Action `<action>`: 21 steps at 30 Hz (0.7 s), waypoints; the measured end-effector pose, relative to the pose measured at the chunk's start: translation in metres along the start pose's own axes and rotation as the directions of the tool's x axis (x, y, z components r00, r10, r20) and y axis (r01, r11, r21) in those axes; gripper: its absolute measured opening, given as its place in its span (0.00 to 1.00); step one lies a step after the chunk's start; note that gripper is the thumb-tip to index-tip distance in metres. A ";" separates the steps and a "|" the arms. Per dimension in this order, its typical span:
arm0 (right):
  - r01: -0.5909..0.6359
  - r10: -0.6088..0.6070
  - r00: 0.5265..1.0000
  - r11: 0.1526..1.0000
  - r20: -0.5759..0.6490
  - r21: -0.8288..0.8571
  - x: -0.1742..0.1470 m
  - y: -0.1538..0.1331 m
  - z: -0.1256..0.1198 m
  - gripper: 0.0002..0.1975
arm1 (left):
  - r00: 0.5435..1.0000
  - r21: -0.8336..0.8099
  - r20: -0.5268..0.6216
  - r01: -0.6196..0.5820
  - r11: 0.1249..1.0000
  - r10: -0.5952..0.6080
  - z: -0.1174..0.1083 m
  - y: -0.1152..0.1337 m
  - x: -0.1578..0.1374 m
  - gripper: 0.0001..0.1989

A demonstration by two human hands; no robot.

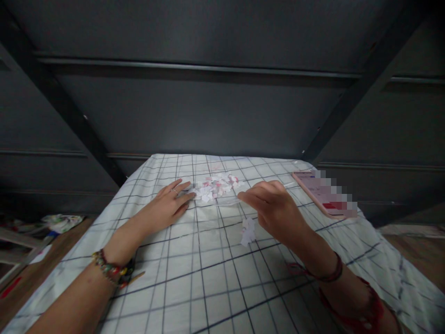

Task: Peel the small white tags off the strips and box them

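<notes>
A loose pile of torn white and pink paper scraps [217,185] lies toward the far end of the cloth, with the edge of a clear plastic piece [231,202] showing along its near side. My left hand [170,202] rests palm down just left of the pile, fingers stretched, the tips at the scraps. To the pile's right, my right hand [274,206] is closed in a pinch, its fingertips close to the plastic. What the pinch holds, if anything, is hidden. A smaller cluster of white paper scraps [248,232] lies below my right hand's fingers.
A white cloth with dark grid lines [194,287] covers the table. A pink-edged phone [318,192] lies at the right, partly blurred out. Dark panels [208,111] rise behind the far edge. On the floor at left is a crumpled plastic bag [64,222].
</notes>
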State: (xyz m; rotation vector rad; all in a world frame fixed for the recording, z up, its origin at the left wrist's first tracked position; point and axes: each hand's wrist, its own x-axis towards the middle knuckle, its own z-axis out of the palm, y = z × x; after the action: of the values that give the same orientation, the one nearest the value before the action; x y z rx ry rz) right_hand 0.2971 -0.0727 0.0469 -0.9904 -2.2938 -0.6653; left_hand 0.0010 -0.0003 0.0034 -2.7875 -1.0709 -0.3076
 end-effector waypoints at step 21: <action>0.038 -0.038 0.998 0.999 -0.059 0.002 0.000 -0.003 0.001 0.24 | 1.000 0.002 -0.001 0.003 1.000 -0.003 0.000 0.001 0.000 0.18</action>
State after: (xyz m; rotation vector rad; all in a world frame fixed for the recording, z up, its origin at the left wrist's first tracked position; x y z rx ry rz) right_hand 0.2947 -0.0742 0.0458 -0.9161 -2.2668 -0.6977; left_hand 0.0015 -0.0009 0.0038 -2.7836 -1.0752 -0.3073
